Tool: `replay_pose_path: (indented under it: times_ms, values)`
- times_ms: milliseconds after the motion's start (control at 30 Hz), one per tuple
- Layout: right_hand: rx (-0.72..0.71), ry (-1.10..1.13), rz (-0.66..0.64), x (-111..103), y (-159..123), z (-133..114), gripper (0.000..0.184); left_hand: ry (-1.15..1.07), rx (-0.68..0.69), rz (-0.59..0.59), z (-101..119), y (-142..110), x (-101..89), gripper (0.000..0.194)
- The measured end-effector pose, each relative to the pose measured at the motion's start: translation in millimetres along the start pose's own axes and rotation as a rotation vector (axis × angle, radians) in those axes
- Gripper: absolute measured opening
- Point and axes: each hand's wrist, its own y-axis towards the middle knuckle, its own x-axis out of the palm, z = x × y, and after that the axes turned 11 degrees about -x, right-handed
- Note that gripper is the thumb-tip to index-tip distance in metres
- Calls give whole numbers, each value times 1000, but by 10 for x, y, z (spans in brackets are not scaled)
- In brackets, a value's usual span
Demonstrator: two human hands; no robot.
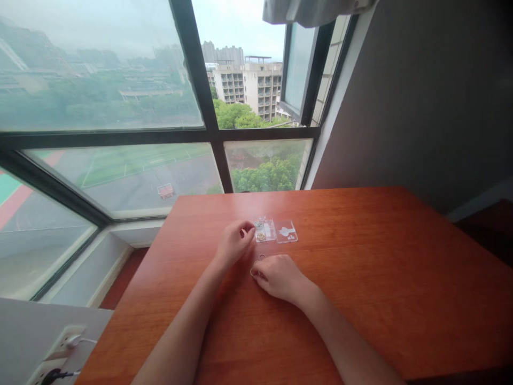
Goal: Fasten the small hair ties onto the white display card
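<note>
The right hand (pixel 280 277) seems to pinch a thin yellowish ring (pixel 252 271) between thumb and fingertips, down near the tabletop; part of its loop juts out to the left, and whether it is lifted clear of the wood I cannot tell. A second thin ring (pixel 262 256) lies just beyond those fingers, partly hidden by them. The left hand (pixel 235 243) is curled, thumb and forefinger close together at the left edge of a clear box (pixel 269 231); whether they grip that edge or merely rest against it, I cannot tell.

Handling such slight loops well calls for a light pinch with the pads on one side of the ring, so that it neither bends nor springs away. A gentle steadying touch from the left hand would suit the box, which looks light enough to slide.

Inside the box sit more rings, a yellow bunch (pixel 261 236) among them. Just right of it lies a clear lid (pixel 287 231) with a pale figure on it. The left fingertips crowd the box's near-left side, and the second ring could easily be brushed. Around everything spreads the reddish wooden table (pixel 360 267), with a dark-framed window (pixel 216 136) beyond.
</note>
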Motion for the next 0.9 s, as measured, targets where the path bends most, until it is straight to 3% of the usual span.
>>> replay_pose_path:
  times_ms: [700,900]
  values:
    - [0,-78,-9,-23,9,-7,18,-9,3,-18,19,-13,-18,16]
    - [48,57,171,-10,-15,81,12,-19,5,-22,14,-8,-19,16]
